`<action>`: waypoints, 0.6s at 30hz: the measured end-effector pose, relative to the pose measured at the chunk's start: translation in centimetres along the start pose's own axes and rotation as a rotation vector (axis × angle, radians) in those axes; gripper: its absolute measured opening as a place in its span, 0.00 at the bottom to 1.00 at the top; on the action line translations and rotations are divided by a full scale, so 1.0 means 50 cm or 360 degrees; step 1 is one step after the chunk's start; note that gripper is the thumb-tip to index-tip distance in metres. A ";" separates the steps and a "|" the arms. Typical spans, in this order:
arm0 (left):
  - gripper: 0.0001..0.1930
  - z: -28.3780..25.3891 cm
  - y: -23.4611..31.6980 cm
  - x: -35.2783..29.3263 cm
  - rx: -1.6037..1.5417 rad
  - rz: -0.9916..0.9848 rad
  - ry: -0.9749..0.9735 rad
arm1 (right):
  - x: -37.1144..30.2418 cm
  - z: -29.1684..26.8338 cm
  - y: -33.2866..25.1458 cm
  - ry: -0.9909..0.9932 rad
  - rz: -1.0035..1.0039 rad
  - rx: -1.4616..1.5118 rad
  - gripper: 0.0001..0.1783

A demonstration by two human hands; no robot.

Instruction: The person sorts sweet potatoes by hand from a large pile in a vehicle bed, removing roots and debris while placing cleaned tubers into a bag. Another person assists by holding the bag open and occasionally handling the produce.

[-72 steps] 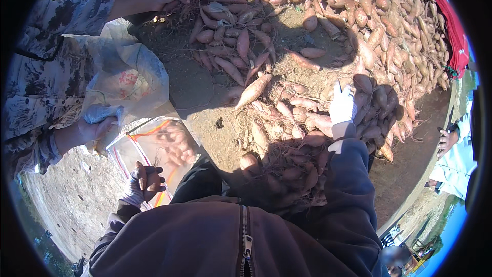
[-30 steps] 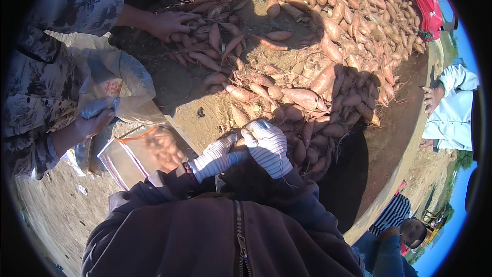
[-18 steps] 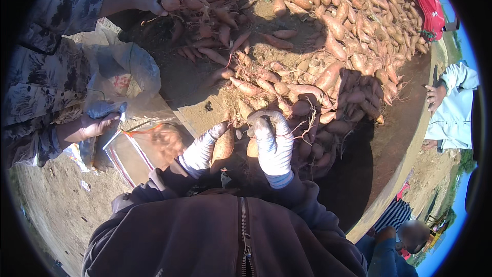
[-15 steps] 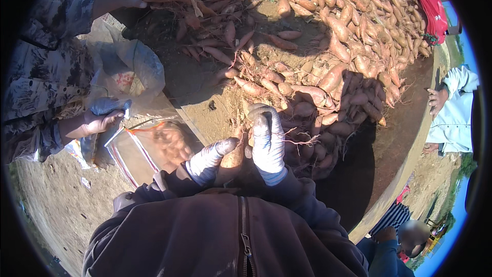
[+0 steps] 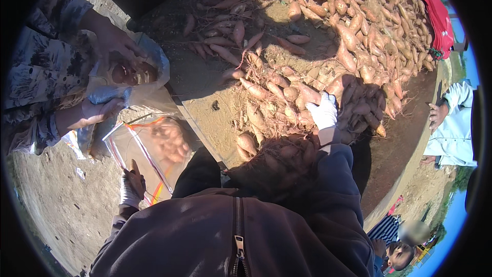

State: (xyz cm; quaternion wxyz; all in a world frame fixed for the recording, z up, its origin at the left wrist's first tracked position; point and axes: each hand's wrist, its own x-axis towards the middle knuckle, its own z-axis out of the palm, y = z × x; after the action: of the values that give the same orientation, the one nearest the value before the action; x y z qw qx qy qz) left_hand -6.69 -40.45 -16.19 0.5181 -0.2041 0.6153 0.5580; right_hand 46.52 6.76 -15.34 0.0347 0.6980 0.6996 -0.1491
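Sweet potatoes (image 5: 353, 36) with thin roots lie heaped on the truck-like bed in front of me. My right hand (image 5: 324, 112), in a white glove, reaches into the near part of the heap. Its thumb and fingers close round the end of a sweet potato (image 5: 309, 94) that still rests among the others. Low on the left, my gloved left hand (image 5: 133, 183) has its fingers apart, beside the edge of a clear plastic bag (image 5: 136, 149) with coloured stripes. Several sweet potatoes (image 5: 169, 141) show through that bag's film.
A co-worker in a patterned jacket (image 5: 43, 72) has one hand over sweet potatoes in another plastic bag (image 5: 154, 56). A person in a pale blue top (image 5: 453, 123) rests a hand at the bed's right edge (image 5: 410, 169). Red cloth (image 5: 435, 20) hangs at the far right.
My hands were together at a sweet potato before me. The left has swung down left to the bag; the right has moved forward onto the heap. The co-worker's sweet potatoes are now at their bag.
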 end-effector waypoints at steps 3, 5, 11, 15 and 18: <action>0.30 -0.053 -0.032 0.076 -0.0807 -0.0490 0.0110 | 0.026 0.016 0.020 0.0074 0.0006 0.0206 0.33; 0.35 0.020 -0.050 0.070 0.0254 -0.0239 0.0895 | 0.006 0.015 0.041 -0.0334 0.0165 0.1569 0.25; 0.23 0.172 -0.017 0.049 0.1540 0.1294 0.0386 | 0.012 -0.003 -0.124 -0.0571 0.0601 0.2387 0.15; 0.21 0.466 -0.017 -0.051 0.1857 0.1574 -0.0244 | -0.033 -0.090 -0.157 -0.0668 0.0264 0.2275 0.27; 0.24 0.589 -0.063 -0.029 0.2304 0.2076 -0.0671 | -0.021 -0.047 -0.072 -0.0230 -0.0151 0.1694 0.43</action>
State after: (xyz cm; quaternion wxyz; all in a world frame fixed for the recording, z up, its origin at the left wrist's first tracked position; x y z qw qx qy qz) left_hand 8.52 -15.37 -11.73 0.2085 0.6422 0.6945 0.2486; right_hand 43.34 6.43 -12.27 -0.2826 0.5748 0.5538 -0.5320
